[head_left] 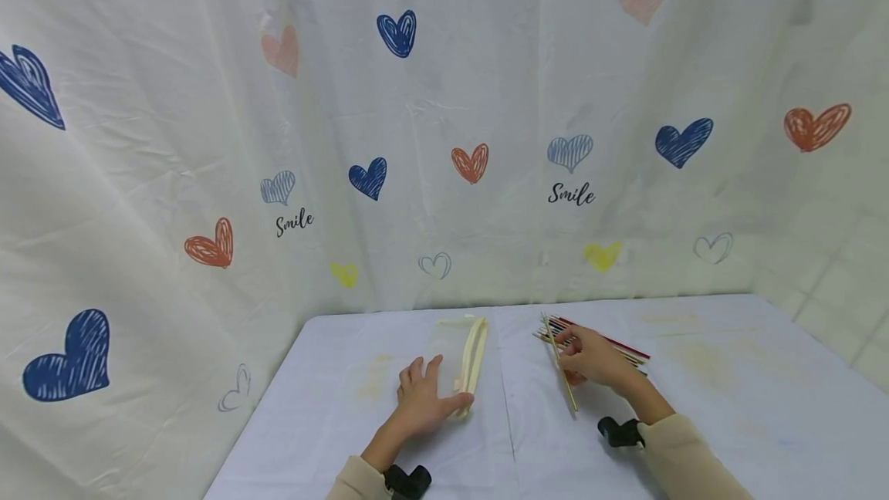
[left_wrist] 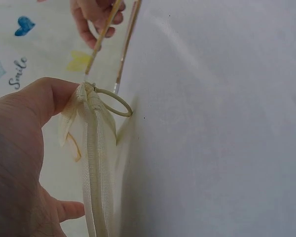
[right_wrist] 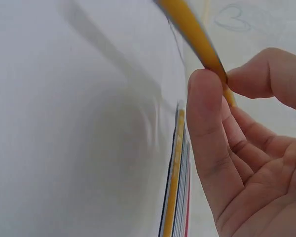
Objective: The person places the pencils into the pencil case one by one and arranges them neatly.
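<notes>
A see-through pencil case (head_left: 450, 342) with a cream zipper lies in the middle of the white table. My left hand (head_left: 422, 401) rests at its near end with fingers spread, the thumb touching the zipper end. In the left wrist view, a ring pull (left_wrist: 119, 102) hangs from that zipper (left_wrist: 96, 168). Between thumb and fingertips my right hand (head_left: 589, 359) pinches a slim yellow pencil (head_left: 566, 384), tilted above the cloth. Under and behind that hand lies a bunch of pencils (head_left: 628, 346), some red, some yellow with dark edges.
A white cloth (head_left: 757, 392) with faint yellowish marks covers the table. Behind it hangs a white curtain (head_left: 486, 99) printed with hearts and words. Each wrist carries a black camera mount, one by the left sleeve (head_left: 357, 481) and one by the right sleeve (head_left: 687, 457).
</notes>
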### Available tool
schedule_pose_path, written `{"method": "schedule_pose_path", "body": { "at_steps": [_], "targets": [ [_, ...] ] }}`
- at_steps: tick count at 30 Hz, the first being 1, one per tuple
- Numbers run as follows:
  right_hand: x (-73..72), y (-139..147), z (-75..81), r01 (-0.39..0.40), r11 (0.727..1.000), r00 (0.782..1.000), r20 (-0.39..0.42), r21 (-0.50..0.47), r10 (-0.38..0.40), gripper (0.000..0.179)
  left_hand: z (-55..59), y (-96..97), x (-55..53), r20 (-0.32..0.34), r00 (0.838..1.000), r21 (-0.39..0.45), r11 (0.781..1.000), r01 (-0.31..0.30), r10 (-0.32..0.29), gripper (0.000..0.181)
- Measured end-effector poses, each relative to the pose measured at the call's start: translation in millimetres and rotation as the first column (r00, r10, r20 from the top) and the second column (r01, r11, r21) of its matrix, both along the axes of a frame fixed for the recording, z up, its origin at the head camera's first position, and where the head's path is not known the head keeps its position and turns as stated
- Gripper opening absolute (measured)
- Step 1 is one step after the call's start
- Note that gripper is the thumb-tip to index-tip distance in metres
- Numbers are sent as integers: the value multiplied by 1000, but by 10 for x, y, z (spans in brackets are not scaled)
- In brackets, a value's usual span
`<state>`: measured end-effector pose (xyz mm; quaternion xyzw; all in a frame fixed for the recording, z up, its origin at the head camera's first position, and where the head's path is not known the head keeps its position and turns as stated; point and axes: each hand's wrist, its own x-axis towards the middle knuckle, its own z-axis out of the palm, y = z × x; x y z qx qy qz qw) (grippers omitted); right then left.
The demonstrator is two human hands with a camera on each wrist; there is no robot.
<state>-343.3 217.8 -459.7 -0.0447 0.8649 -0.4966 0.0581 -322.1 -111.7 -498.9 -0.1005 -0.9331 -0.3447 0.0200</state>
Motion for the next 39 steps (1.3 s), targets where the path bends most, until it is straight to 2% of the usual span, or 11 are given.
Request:
{"method": "schedule_pose_path", "body": {
  "at_steps": [5,13,26,34,39],
  "targets": [
    [34,-91,27,9,992,999,33,-126,-5,46,9,-15,6,-3,1000,11,1000,-8,8,98],
    [45,-211,-17,11,979,998,70,-204,3,45,9,-1,4,-3,1000,15,1000,-7,7,99],
    [39,-479,-77,47,975,992,125,-217,-20,46,11,1,5,-1,1000,35,999,-6,6,99],
    [-6,-650,-92,22,975,991,130,-222,7,44,11,-11,-1,-9,1000,48,999,-7,7,98],
    [-45,-756,-158,-32,975,993,106,-220,57,43,44,5,31,3,1000,36,999,-20,20,97]
  ]
}}
